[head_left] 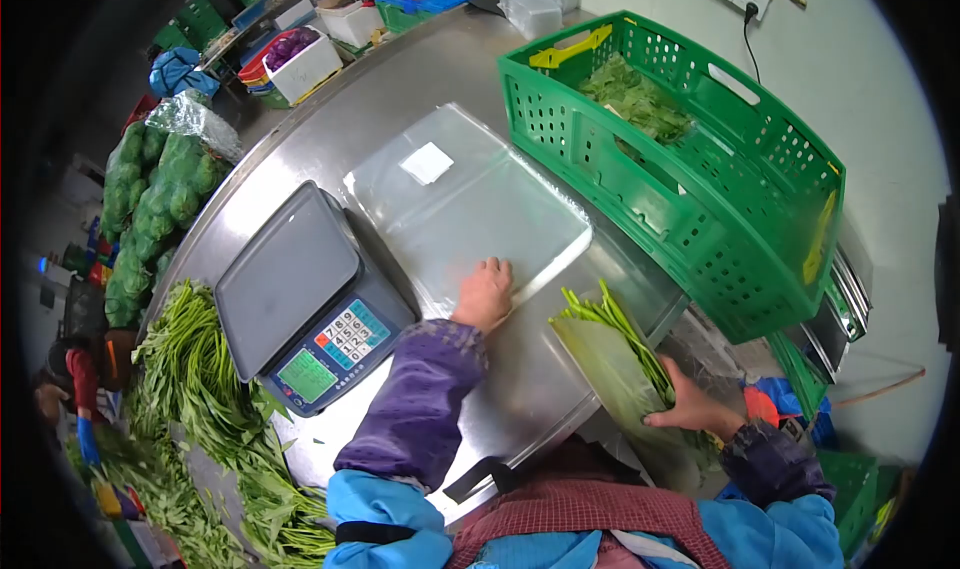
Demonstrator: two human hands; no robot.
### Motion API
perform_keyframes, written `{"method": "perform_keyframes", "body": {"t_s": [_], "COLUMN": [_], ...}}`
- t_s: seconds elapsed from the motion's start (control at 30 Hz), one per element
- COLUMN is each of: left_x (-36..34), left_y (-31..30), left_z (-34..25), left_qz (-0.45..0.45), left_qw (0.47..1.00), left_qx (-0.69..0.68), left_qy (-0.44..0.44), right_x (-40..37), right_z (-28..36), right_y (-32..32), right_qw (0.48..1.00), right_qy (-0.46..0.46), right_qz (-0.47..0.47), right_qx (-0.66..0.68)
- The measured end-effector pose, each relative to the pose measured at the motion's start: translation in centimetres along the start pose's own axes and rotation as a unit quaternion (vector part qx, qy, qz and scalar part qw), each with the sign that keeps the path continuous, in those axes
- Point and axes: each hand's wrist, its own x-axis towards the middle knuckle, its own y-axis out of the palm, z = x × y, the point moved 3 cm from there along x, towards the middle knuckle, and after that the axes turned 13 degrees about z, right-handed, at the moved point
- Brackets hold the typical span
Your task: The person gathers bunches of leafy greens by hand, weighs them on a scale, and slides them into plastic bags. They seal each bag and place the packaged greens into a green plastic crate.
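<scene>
Right hand (690, 407) grips a tilted, bagged bundle of greens (635, 369), stems exposed at the mouth. Left hand (485, 294) touches the clear bags (480, 209), pinch undeterminable. Loose greens (195, 359) beside the scale (325, 309) remain unbagged.

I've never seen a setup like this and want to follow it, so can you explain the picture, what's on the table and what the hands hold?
There's no machine here, just a person's two bare hands. The one picture comes from a camera worn on their head, looking forward and down.

On the metal table lie flat, clear plastic bags, a digital scale and, at left, loose leafy greens. A green crate at right has more leaves inside.

The left hand touches the flat bags; I can't tell whether it pinches them. The right hand holds a bundle of long-stemmed greens, stems poking out the top.
</scene>
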Motion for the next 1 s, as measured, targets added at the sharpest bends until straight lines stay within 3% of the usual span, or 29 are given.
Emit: {"method": "perform_keyframes", "body": {"t_s": [0.1,0.17,0.23,0.27,0.33,0.37,0.4,0.43,0.47,0.5,0.57,0.6,0.7,0.77,0.8,0.83,0.87,0.9,0.97,1.0], "left_x": [1.3,0.6,1.2,0.9,-0.8,-1.7,-2.3,-2.2,-2.7,-3.8,-5.7,-6.1,-6.6,-8.5,-10.4,-12.4,-14.0,-15.5,-18.0,-18.7], "left_y": [1.0,-2.8,-6.9,-6.4,-2.7,-1.2,-0.9,-1.8,-3.4,-4.3,-8.4,-9.1,-8.5,-7.0,-7.8,-7.4,-7.0,-6.7,-4.4,-2.0], "left_z": [1.9,2.4,3.8,4.2,3.5,2.9,2.9,3.1,3.6,4.0,2.7,2.1,-2.5,-7.8,-10.2,-11.1,-10.4,-9.3,-7.0,-6.0], "left_qz": [-0.009,-0.060,-0.157,-0.160,0.022,0.105,-0.012,-0.014,-0.096,-0.174,-0.177,-0.208,-0.252,-0.235,-0.196,-0.232,-0.265,-0.297,-0.307,-0.308], "left_qw": [0.998,0.996,0.948,0.946,0.985,0.987,0.982,0.983,0.936,0.854,0.895,0.906,0.920,0.914,0.934,0.927,0.923,0.917,0.945,0.934], "left_qx": [0.022,-0.007,-0.271,-0.273,-0.170,-0.116,-0.190,-0.183,-0.337,-0.485,-0.405,-0.367,-0.299,-0.264,-0.195,-0.202,-0.202,-0.200,-0.102,-0.144], "left_qy": [-0.061,-0.065,-0.062,-0.063,-0.001,0.028,-0.007,-0.003,-0.034,-0.070,-0.064,-0.030,0.028,0.200,0.225,0.214,0.194,0.175,-0.042,-0.106], "right_x": [-0.1,0.0,-0.1,0.4,1.2,1.6,2.6,3.6,4.6,5.3,6.7,7.3,9.3,11.0,12.0,12.5,11.1,11.3,11.8,11.8], "right_z": [0.4,0.4,0.5,1.1,2.8,3.4,4.4,5.0,5.0,5.0,4.7,4.9,6.6,7.0,6.4,6.2,7.7,7.3,6.0,6.2], "right_y": [0.0,0.0,-0.4,-1.0,-0.4,0.0,0.4,0.9,1.0,1.2,0.9,0.9,2.2,3.7,4.0,4.5,5.1,5.5,6.7,6.7], "right_qw": [1.000,0.999,0.999,0.999,0.995,0.994,0.990,0.982,0.981,0.981,0.980,0.984,0.987,0.990,0.992,0.994,0.994,0.994,0.978,0.988], "right_qy": [0.005,-0.001,0.020,0.021,-0.021,-0.019,-0.045,-0.074,-0.104,-0.101,0.035,0.046,-0.009,-0.042,-0.053,-0.065,0.049,0.049,0.001,-0.004], "right_qz": [0.004,0.000,-0.003,-0.002,0.099,0.103,0.124,0.139,0.141,0.140,0.093,0.063,0.061,0.033,0.016,-0.001,-0.074,-0.074,-0.036,-0.050], "right_qx": [-0.015,-0.035,-0.045,-0.049,0.017,0.012,0.053,0.101,0.087,0.092,0.170,0.160,0.148,0.129,0.109,0.090,0.061,0.063,0.206,0.144]}}
